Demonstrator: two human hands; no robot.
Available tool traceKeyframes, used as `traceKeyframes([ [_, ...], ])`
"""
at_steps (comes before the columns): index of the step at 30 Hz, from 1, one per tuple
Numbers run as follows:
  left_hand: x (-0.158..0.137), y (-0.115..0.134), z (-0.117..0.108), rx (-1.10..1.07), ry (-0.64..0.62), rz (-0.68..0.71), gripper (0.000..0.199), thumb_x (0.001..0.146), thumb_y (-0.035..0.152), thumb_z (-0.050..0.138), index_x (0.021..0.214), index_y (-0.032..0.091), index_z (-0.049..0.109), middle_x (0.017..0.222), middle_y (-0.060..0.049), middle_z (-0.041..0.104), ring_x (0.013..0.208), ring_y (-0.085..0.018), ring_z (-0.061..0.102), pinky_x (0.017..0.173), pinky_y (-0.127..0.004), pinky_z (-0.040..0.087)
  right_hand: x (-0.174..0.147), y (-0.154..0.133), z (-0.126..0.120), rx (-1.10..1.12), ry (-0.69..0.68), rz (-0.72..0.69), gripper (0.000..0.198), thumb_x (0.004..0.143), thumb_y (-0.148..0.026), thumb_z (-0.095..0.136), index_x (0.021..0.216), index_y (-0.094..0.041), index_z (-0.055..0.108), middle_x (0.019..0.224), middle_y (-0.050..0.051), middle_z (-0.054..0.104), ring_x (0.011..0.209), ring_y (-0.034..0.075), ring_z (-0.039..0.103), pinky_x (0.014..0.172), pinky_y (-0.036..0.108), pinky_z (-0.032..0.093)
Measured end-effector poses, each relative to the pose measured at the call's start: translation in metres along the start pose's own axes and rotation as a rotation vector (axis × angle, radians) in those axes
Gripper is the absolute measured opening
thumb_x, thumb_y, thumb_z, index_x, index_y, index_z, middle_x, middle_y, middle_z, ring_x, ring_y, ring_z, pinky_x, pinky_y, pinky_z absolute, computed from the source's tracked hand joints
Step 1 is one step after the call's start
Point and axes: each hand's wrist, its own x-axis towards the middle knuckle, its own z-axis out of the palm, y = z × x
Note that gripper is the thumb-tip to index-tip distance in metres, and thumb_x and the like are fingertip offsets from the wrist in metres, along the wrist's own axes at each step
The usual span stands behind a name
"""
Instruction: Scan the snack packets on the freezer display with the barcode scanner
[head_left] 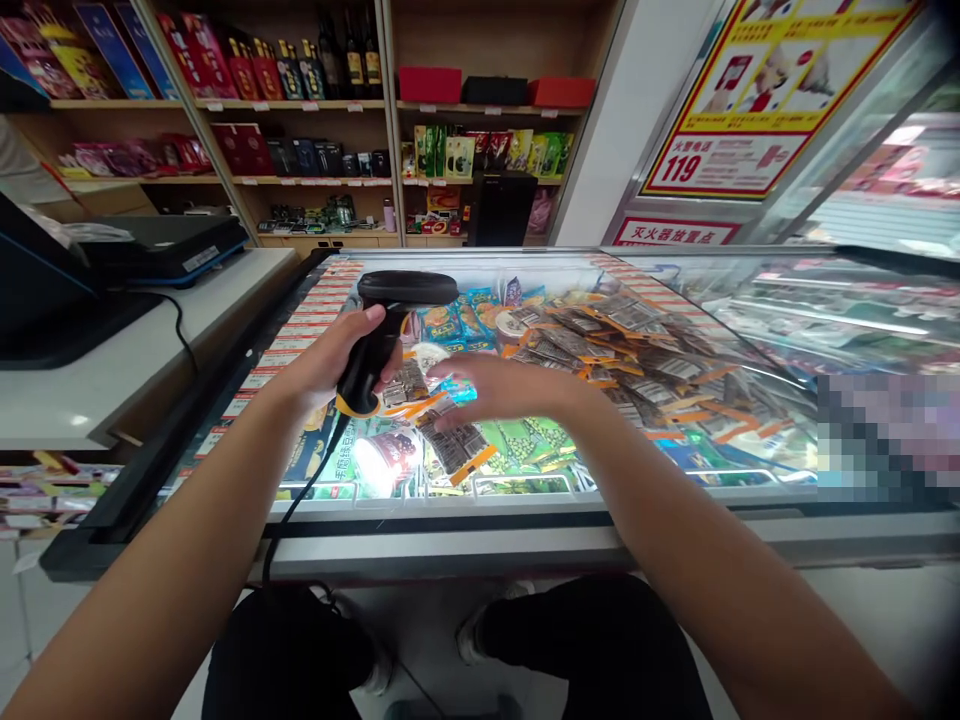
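My left hand point(335, 352) is closed round the handle of a black barcode scanner point(367, 350), its head turned to the right and its cord hanging down. My right hand point(499, 388) is just right of the scanner, thumb and fingers parted, slightly blurred. Below its fingertips lies a small dark packet with orange ends point(459, 448); whether they touch it, I cannot tell. Another such packet point(409, 385) is partly hidden between the scanner and my right hand. A large pile of similar packets point(645, 370) lies on the freezer's glass top to the right.
The glass-topped freezer point(450, 530) holds colourful packs and tubs under its lid. A white counter point(45, 405) with a black scale point(161, 250) stands at the left. Stocked shelves point(300, 180) line the back. The scanner's cord point(300, 490) runs over the freezer's front edge.
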Motion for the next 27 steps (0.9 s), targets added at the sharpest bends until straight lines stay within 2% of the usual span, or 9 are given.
traceKeyframes([
  [3,0.002,0.001,0.000,-0.006,-0.001,0.018,0.056,0.092,0.071,0.061,0.107,0.017,0.062,0.057,0.000,0.062,0.042,-0.014,0.052,0.042,-0.024,0.042,0.001,0.001,0.012,-0.069,-0.092,0.072,0.073,0.073,-0.056,0.094,0.137,-0.027,0.074,0.149,0.011,0.067,0.137,0.041,0.062,0.111,0.053,0.055],
  [7,0.002,0.004,0.008,0.033,-0.031,0.012,0.055,0.088,0.073,0.065,0.094,0.019,0.058,0.054,0.000,0.061,0.040,-0.014,0.051,0.040,-0.024,0.041,0.000,0.010,0.006,-0.050,-0.089,0.163,0.076,0.068,-0.056,0.096,0.134,-0.026,0.073,0.137,0.013,0.073,0.117,0.042,0.072,0.094,0.053,0.062],
  [10,0.000,0.005,0.014,0.070,-0.056,0.008,0.054,0.091,0.072,0.063,0.087,0.019,0.056,0.054,-0.001,0.061,0.041,-0.014,0.053,0.041,-0.023,0.042,0.000,0.015,-0.005,0.038,0.078,0.225,0.063,0.079,-0.054,0.090,0.133,-0.025,0.071,0.133,0.014,0.074,0.110,0.040,0.074,0.089,0.052,0.063],
  [14,-0.003,0.003,0.020,0.084,-0.090,0.048,0.053,0.095,0.071,0.059,0.087,0.018,0.060,0.054,-0.001,0.061,0.041,-0.013,0.052,0.041,-0.024,0.042,0.004,0.024,-0.018,0.362,0.401,0.312,0.055,0.092,-0.056,0.080,0.134,-0.024,0.067,0.114,0.016,0.076,0.089,0.034,0.076,0.071,0.050,0.065],
  [18,-0.005,0.000,0.022,0.131,-0.162,-0.010,0.050,0.099,0.064,0.060,0.078,0.018,0.061,0.056,-0.003,0.064,0.043,-0.013,0.056,0.043,-0.024,0.045,0.006,0.029,-0.025,0.591,0.624,0.345,0.036,0.093,-0.049,0.080,0.113,-0.025,0.065,0.104,0.011,0.073,0.089,0.028,0.075,0.069,0.044,0.067],
  [22,-0.006,-0.001,0.025,0.156,-0.221,-0.034,0.056,0.101,0.063,0.058,0.070,0.017,0.061,0.055,-0.005,0.063,0.045,-0.013,0.057,0.046,-0.024,0.047,0.004,0.033,-0.032,0.688,0.723,0.360,0.036,0.088,-0.044,0.085,0.108,-0.025,0.063,0.107,0.009,0.072,0.092,0.025,0.073,0.070,0.040,0.066],
  [27,-0.007,-0.004,0.027,0.113,-0.217,-0.061,0.051,0.101,0.064,0.058,0.082,0.017,0.060,0.059,-0.004,0.065,0.046,-0.013,0.059,0.047,-0.024,0.048,0.002,0.039,-0.038,0.780,0.784,0.373,0.035,0.087,-0.040,0.086,0.106,-0.025,0.061,0.100,0.006,0.070,0.082,0.021,0.069,0.073,0.040,0.066],
])
